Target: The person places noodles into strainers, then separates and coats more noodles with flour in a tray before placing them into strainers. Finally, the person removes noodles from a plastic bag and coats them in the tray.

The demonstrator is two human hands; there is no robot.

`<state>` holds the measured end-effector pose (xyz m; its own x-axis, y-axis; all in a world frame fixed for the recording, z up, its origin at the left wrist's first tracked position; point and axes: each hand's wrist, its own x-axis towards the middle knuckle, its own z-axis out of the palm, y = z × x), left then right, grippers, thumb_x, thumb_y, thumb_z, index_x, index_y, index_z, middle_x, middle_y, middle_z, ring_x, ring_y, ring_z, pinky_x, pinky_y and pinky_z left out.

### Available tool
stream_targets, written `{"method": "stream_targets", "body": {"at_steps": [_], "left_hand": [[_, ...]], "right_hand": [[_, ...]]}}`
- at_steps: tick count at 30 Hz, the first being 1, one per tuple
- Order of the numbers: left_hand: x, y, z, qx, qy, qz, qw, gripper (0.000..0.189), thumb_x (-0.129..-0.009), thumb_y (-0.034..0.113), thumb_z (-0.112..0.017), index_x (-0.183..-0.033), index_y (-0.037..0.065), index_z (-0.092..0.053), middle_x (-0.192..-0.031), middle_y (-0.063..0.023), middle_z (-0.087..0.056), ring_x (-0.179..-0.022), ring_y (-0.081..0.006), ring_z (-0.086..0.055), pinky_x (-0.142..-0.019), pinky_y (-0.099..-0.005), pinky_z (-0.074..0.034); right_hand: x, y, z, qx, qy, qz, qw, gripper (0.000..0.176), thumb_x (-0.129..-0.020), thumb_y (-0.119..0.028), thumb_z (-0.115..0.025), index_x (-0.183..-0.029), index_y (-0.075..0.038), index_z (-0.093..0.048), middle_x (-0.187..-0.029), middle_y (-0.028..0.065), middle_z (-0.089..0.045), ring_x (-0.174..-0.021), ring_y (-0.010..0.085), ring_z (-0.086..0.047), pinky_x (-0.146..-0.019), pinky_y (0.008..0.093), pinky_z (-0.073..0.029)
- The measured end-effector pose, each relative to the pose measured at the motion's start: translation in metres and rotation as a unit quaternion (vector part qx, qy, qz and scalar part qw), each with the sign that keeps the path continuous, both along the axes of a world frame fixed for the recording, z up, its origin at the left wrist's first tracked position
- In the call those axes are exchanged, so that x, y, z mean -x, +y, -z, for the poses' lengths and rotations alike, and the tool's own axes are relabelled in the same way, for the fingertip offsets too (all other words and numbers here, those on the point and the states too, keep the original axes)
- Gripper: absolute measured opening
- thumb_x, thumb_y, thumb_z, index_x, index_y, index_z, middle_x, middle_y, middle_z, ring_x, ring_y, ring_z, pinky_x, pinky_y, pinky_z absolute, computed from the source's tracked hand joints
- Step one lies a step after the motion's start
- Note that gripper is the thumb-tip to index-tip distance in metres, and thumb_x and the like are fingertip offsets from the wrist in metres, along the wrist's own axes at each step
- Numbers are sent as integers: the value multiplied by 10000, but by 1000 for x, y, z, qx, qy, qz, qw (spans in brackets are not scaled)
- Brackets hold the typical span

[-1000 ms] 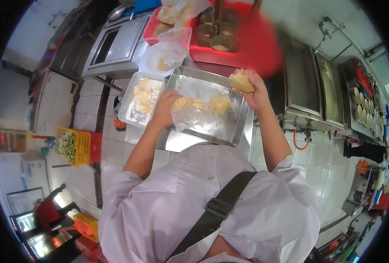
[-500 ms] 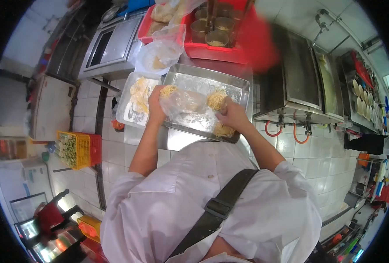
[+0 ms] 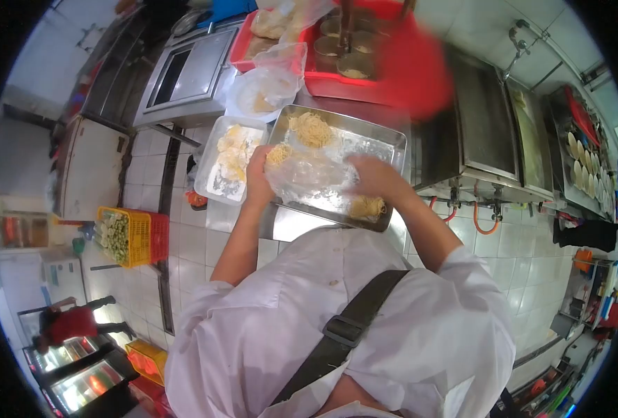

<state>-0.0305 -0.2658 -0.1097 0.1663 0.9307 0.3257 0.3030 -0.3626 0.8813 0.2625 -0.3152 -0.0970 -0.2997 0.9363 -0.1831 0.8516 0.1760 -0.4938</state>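
Note:
My left hand (image 3: 257, 177) is closed on a clear plastic bag (image 3: 312, 173), which spreads over the metal tray (image 3: 382, 136). A small clump of yellow noodles (image 3: 279, 155) shows right at its fingers. My right hand (image 3: 377, 178), smeared by motion, hovers over the tray at the bag's right end, its fingers blurred. One noodle bundle (image 3: 310, 130) lies at the tray's far side. Another bundle (image 3: 367, 207) sits in the near right corner, below my right hand. White flour dusts the tray floor.
Left of the tray stands a white container (image 3: 231, 150) with floured yellow pieces. Behind are a bowl (image 3: 256, 90) with plastic on it and a red bin (image 3: 343, 83) holding several round containers. A blurred red shape (image 3: 413, 70) hangs at upper right. Steel equipment (image 3: 486, 118) borders the right.
The noodle bundle from my right hand now lies at the tray's far side. My right hand has left it and moved beside the bag. My left hand keeps hold of the bag.

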Motion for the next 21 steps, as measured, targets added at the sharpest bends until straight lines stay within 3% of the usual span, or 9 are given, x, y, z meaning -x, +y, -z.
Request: {"method": "stream_targets", "body": {"at_steps": [4,7,10,12,14,15,17,19,21], "left_hand": [[6,-8,0,-129,102,-17,986,422,-713,96,-804,-1083,9,-622,-1083,-157,-614,-1009,-324,-606,-887,-356,-487],[10,-10,6,-136,92,-17,986,438,-703,68,-794,-1100,13,-617,-1098,-158,-611,-1026,-327,-601,-898,-355,-483],[11,-14,4,-121,61,-14,991,419,-708,41,-782,-1092,15,-613,-1077,-142,-610,-1016,-291,-601,-897,-334,-477],[10,-15,2,-107,38,-7,994,403,-711,31,-779,-1078,17,-612,-1062,-128,-610,-1007,-265,-601,-893,-322,-474],[9,-14,8,-42,-33,-18,998,291,-750,6,-736,-1008,26,-602,-1034,-98,-607,-969,-207,-586,-866,-297,-470],[12,-10,16,-45,-32,-15,998,291,-750,6,-736,-1008,26,-602,-1034,-98,-607,-969,-207,-586,-866,-297,-470],[16,-2,28,145,-259,-17,955,210,-781,-34,-677,-953,28,-574,-1006,-84,-605,-921,-184,-573,-843,-285,-468],[16,-1,28,130,-209,-24,969,172,-790,-51,-647,-919,26,-565,-986,-83,-605,-903,-182,-570,-832,-284,-467],[18,1,26,117,-159,-34,980,141,-799,-68,-618,-885,24,-555,-965,-81,-605,-885,-180,-567,-822,-284,-467]], "right_hand": [[-1,-47,9,130,-84,-64,986,580,-715,-251,-764,-1267,-170,-603,-1096,202,-594,-1102,389,-586,-986,465,-471],[-10,-37,8,95,-65,-70,991,539,-721,-191,-755,-1242,-162,-620,-1158,192,-599,-1092,377,-597,-978,455,-477],[-9,-13,-32,-112,-56,38,991,489,-725,-128,-731,-1201,-83,-631,-1136,186,-599,-1063,388,-596,-986,448,-471],[7,12,-42,-243,211,14,947,469,-743,-133,-708,-1193,-38,-613,-1176,177,-599,-1127,365,-570,-1005,451,-452],[43,21,-62,-233,311,-42,921,466,-750,-114,-698,-1197,-21,-603,-1256,162,-574,-1170,352,-552,-1011,457,-444],[65,24,-71,-244,289,-85,922,468,-747,-101,-700,-1204,-53,-610,-1240,154,-577,-1161,347,-557,-999,458,-449],[98,27,-76,-256,265,-127,921,476,-743,-87,-702,-1211,-84,-617,-1224,145,-580,-1152,341,-562,-986,459,-455],[114,36,-65,-118,96,-209,966,495,-728,-107,-731,-1210,-168,-636,-1149,140,-596,-1118,348,-576,-953,457,-468],[113,52,-56,-109,103,-243,958,513,-719,-129,-750,-1215,-203,-638,-1113,131,-600,-1099,343,-584,-935,455,-474]]}}
